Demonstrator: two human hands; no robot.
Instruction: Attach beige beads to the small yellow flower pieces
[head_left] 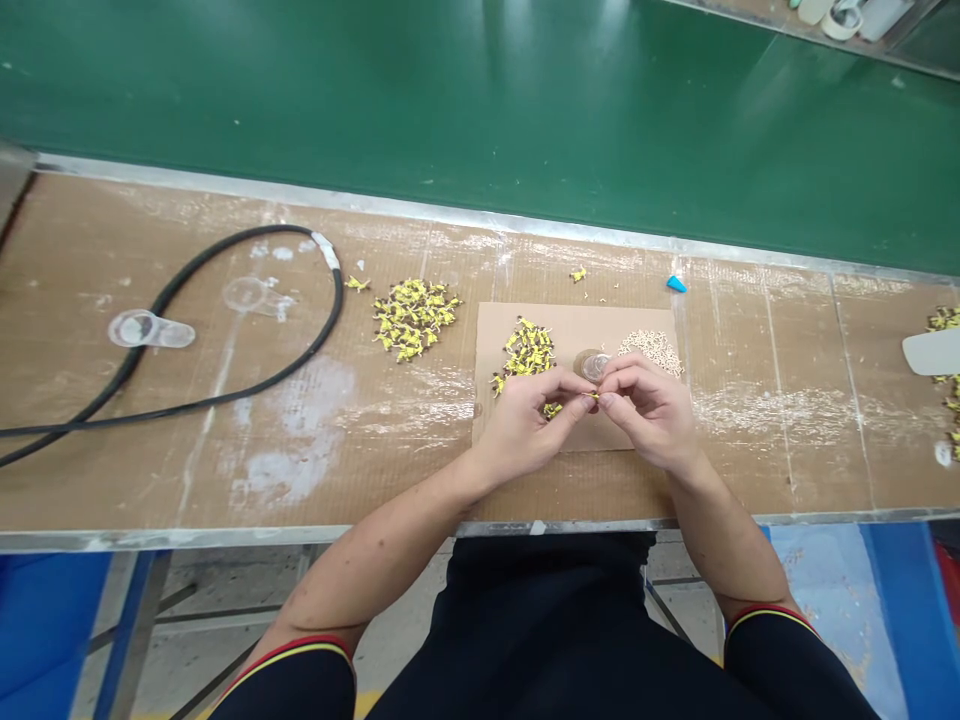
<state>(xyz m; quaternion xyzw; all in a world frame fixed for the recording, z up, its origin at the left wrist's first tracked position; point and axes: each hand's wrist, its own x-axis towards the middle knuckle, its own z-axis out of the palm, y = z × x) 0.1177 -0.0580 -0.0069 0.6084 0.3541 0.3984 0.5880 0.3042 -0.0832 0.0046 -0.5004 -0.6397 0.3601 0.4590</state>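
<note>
I am noting bright, even light, seemingly falling from overhead. At 12 and 1 o'clock, pale upright reflections are streaking the green panel (420, 120). Glare is flecking the glossy tabletop (742, 345), strongest toward 3 and between 8 and 9 o'clock. At 6 o'clock, the black shirt (544, 630) is swallowing detail. At 7 o'clock, the sleeve (300, 685) is stretching outward, wide-angle fashion. The small yellow piece (592, 395) between the fingertips (582, 402) is looking soft, its outline blurring.

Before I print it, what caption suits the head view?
Left hand and right hand meet at a small yellow piece over a cardboard sheet bearing pale bits.
</note>
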